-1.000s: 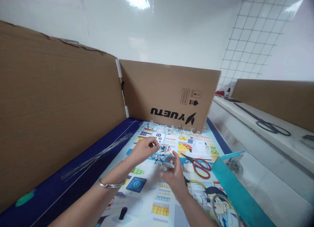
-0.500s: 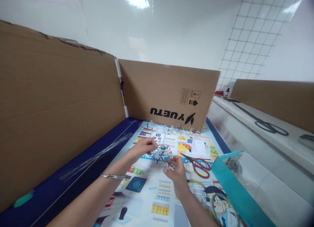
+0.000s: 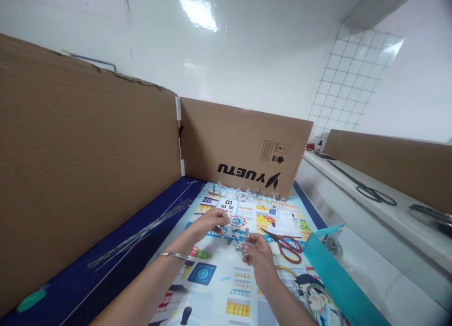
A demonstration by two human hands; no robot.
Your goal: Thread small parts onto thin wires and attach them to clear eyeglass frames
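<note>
**Light and easily bent: a clear, glassy-looking cluster of small beads and thin strands (image 3: pixel 233 234)**

The cluster looks very light, with strands that would probably give under little force; its clear parts look smooth, so they may slip between fingertips, and they could be brittle if squeezed hard; the strands or the outer edges seem the better places to take hold, the crowded middle the worse one.

It lies between the two hands, raised over the counter (image 3: pixel 165 201) and its colourful printed sheet (image 3: pixel 221 272); the bare left hand (image 3: pixel 212 220) is at its left end, thumb and forefinger pressed together, seemingly pinching a strand too fine to make out; the bare right hand (image 3: pixel 260 256) is at its right end, fingers curled and gripping a clear portion between thumb and fingers.

Just beyond the right hand lie the red-handled scissors with dark blades (image 3: pixel 279 240); farther off, a row of similar clear pieces (image 3: pixel 243 194) lies along the foot of the brown cardboard panel (image 3: pixel 226 138).
</note>
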